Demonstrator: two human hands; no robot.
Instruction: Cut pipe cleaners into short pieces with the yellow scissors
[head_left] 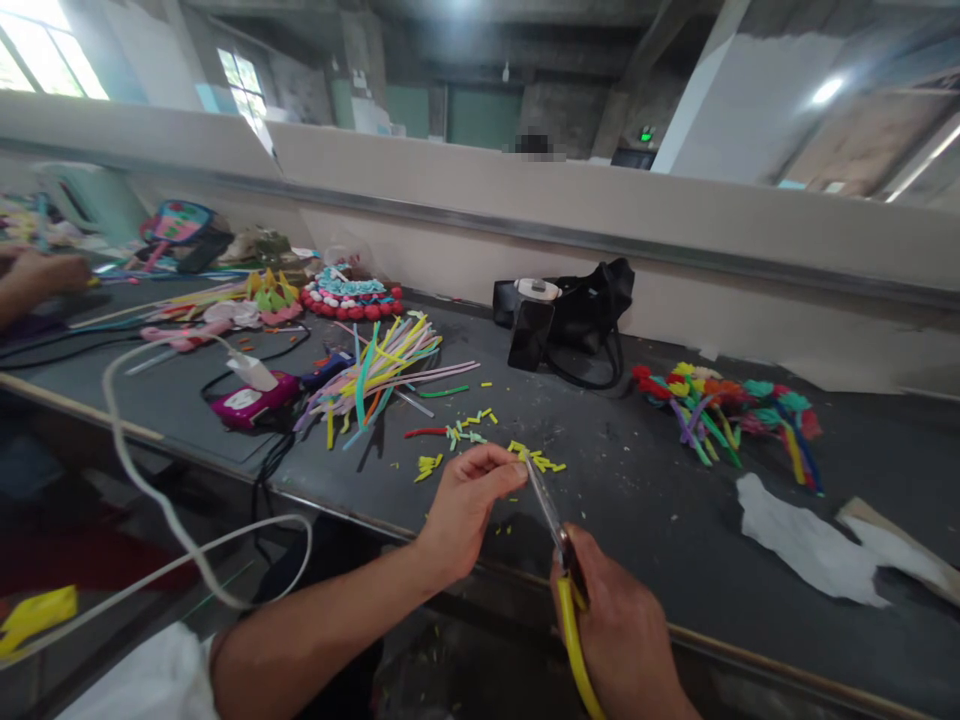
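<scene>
My right hand grips yellow-handled scissors whose blades point up and left toward my left hand. My left hand pinches a small yellow pipe-cleaner piece at the blade tips. Short cut bits, yellow and green, lie scattered on the dark table just beyond my hands. A loose pile of long coloured pipe cleaners lies to the left of them.
Finished pipe-cleaner flowers lie at right, with white cloth scraps nearer. A black bag and phone sit against the wall. A pink device with a white cable and craft items lie left. Another person's hand works at far left.
</scene>
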